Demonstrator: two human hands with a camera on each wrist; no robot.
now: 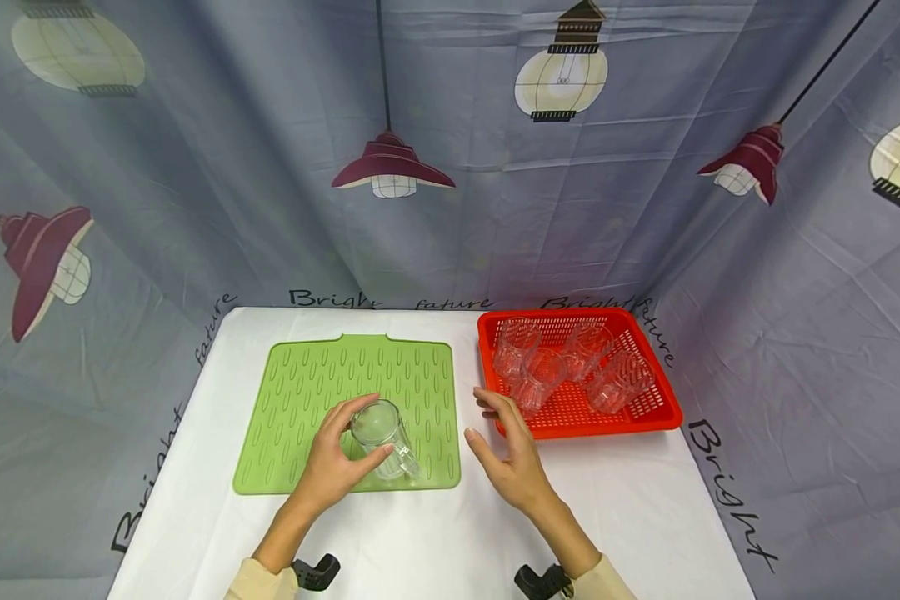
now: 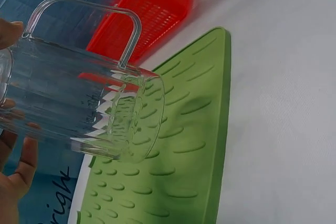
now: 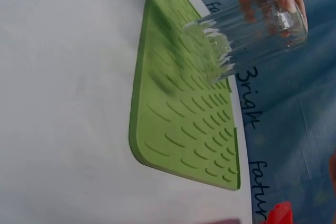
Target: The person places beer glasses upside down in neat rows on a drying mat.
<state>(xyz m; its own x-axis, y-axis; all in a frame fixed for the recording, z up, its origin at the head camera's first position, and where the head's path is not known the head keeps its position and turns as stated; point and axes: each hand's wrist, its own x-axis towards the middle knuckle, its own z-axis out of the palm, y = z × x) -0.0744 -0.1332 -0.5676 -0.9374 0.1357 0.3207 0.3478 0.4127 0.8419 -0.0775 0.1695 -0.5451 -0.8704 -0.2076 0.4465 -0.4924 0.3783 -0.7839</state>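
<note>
A clear glass mug (image 1: 394,452) with a handle is over the front part of the green ridged mat (image 1: 300,392). My left hand (image 1: 334,462) grips it near the rim, thumb on one side and fingers on the other. In the left wrist view, the thick base of the mug (image 2: 89,93) points toward the mat and the handle stands out on the side nearer the red basket. My right hand (image 1: 516,467) is held between the mat and the red basket (image 1: 577,427), fingers spread and nothing in them.
The red basket at the right holds several clear glass mugs (image 1: 540,375), some tilted against each other. Mat and basket lie on a white-covered table (image 1: 420,550). A grey-blue curtain (image 1: 450,242) printed with lamps hangs behind and at both sides.
</note>
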